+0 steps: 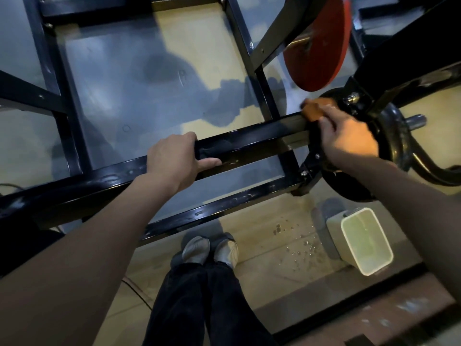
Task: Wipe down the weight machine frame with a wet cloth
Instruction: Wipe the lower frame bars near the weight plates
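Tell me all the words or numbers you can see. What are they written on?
There are none to read. The red weight plate, the black frame bar, the orange cloth and the white bucket show no letters or numbers; the picture is also blurred around the cloth.

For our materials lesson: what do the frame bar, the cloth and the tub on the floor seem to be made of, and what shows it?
Frame bar: likely steel with glossy black paint; square edges, bolts and bright reflections.
Cloth: soft orange-brown fabric, possibly microfibre; blurred, bunched under the right hand.
Tub: pale matte plastic, judging by its thin rounded rim.
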A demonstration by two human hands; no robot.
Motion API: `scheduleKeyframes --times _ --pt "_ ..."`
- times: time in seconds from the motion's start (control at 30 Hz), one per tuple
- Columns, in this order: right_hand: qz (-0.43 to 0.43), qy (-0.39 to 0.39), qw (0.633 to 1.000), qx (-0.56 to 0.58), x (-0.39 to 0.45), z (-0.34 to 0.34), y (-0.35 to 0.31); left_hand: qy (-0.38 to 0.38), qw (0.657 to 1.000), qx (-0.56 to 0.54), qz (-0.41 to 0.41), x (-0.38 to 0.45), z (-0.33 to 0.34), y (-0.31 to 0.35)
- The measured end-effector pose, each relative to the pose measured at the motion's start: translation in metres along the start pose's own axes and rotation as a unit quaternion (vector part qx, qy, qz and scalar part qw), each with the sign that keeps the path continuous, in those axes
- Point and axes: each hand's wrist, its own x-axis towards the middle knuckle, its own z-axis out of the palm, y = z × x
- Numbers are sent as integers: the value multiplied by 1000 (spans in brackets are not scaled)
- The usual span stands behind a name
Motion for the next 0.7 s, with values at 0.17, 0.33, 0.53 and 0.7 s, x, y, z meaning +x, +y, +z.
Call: scheduleKeyframes --times 0.17,0.33,0.53,0.7 --pt "79 38 994 62 -5 13 -20 -8 1000 -1 -21 -3 0 2" --pt "-49 -85 978 181 -58 29 -79 -46 990 -123 -43 -7 -5 8" --pt "243 -363 623 649 -84 -26 -74 20 985 -47 167 -25 -23 32" --pt "322 -431 396 744 -93 -31 -52 -7 949 -28 314 -26 -26 60"
